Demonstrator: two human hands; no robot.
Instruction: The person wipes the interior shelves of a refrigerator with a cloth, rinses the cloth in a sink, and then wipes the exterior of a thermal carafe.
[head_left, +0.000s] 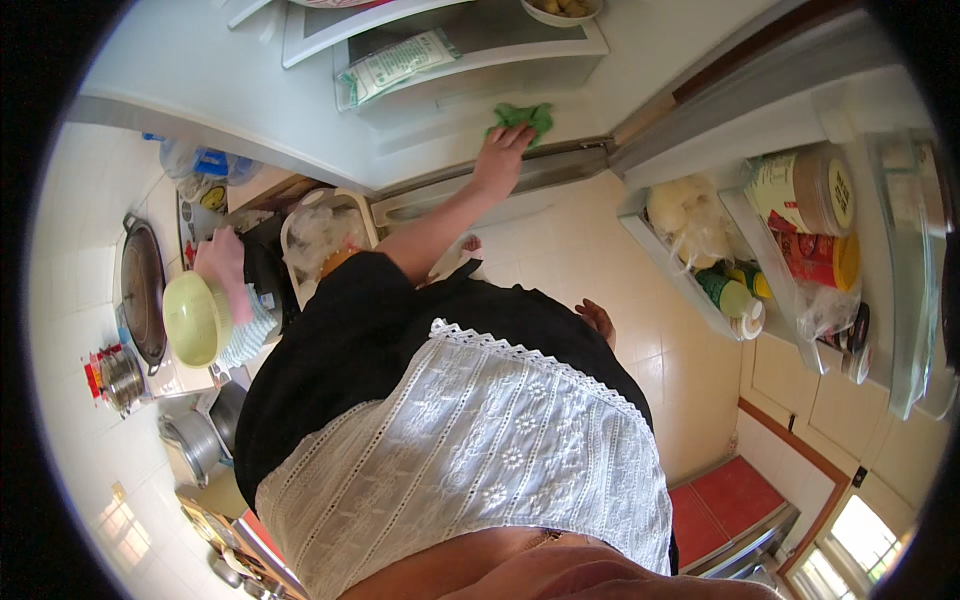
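Note:
My left hand (504, 159) reaches forward into an open refrigerator and presses a crumpled green cloth (523, 120) against the floor of the compartment (442, 142), near its front edge. The fingers lie over the cloth's near side. Above the cloth, a glass shelf (517, 56) with a white rim carries a white-and-green printed packet (401, 64) and a bowl of food (562, 10), cut off by the picture's top. My right hand (598, 322) hangs low beside my body, partly hidden by my black clothing. Its visible fingers are loosely bent, with nothing seen in them.
The open refrigerator door (795, 120) stands at right, its racks holding jars (806, 191), bottles (727, 292) and bags (686, 217). On the left are a white bin (291, 255) with plastic bags, a pale green colander (191, 319), pink gloves (225, 266) and a dark pan (142, 292).

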